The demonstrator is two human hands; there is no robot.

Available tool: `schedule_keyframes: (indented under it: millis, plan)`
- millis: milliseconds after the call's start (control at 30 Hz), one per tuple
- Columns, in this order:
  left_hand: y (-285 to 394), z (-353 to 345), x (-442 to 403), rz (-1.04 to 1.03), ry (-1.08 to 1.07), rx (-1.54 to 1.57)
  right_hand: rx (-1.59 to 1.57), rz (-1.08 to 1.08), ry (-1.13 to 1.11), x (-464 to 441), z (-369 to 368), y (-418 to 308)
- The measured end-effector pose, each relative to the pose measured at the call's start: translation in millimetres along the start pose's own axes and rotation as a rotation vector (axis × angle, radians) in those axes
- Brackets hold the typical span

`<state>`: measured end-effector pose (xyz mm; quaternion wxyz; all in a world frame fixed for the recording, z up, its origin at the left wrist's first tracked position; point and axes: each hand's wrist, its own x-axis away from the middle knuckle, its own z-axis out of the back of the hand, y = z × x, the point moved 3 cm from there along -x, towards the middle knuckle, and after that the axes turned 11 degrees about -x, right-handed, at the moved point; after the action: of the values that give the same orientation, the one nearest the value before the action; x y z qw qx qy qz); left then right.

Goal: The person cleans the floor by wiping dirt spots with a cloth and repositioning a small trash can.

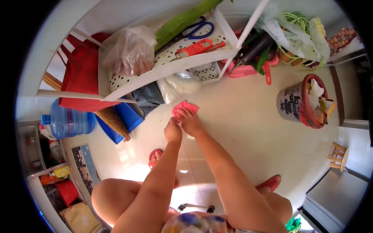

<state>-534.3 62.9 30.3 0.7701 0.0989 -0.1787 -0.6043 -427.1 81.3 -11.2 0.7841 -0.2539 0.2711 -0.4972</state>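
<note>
A small pink-red cloth [185, 107] lies crumpled on the pale tiled floor [217, 128], in front of the white shelf. My right hand [190, 121] rests on the cloth with its fingers stretched over it, pressing it to the floor. Just left of it, my left hand [173, 130] is closed, with its fingertips beside the cloth's lower edge and near the right hand's wrist. Whether anything is inside the left hand is too small to make out.
Ahead stands a white shelf [171, 70] with a green gourd, scissors and bags. A trash bin [303, 101] is at the right, near vegetables in a pink basket [246, 69]. At the left are a blue dustpan [128, 117], a broom and a water bottle [75, 119].
</note>
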Motion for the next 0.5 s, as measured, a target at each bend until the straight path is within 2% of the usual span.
schedule_keyframes:
  millis: [133, 267, 367, 433, 500]
  plan:
    - [6.7, -3.6, 14.1, 0.140, -0.001, 0.030, -0.056, -0.028, -0.089, 44.7, -3.6, -16.1]
    - [20.8, 7.3, 36.2, 0.145, -0.091, 0.141, -0.128, -0.077, -0.144, 92.5, -7.8, -26.8]
    - [27.3, 6.5, 57.2, 0.082, -0.097, 0.199, 0.066, -0.280, -0.260, 119.9, -14.5, -29.1]
    - [35.9, 8.7, 72.7, 0.053, -0.114, 0.199, -0.508, -0.363, -0.045, 138.1, -35.0, 1.5]
    - [44.1, 12.0, 90.3, 0.012, -0.124, 0.213, -1.047, -0.476, 0.157, 147.1, -7.1, -3.6]
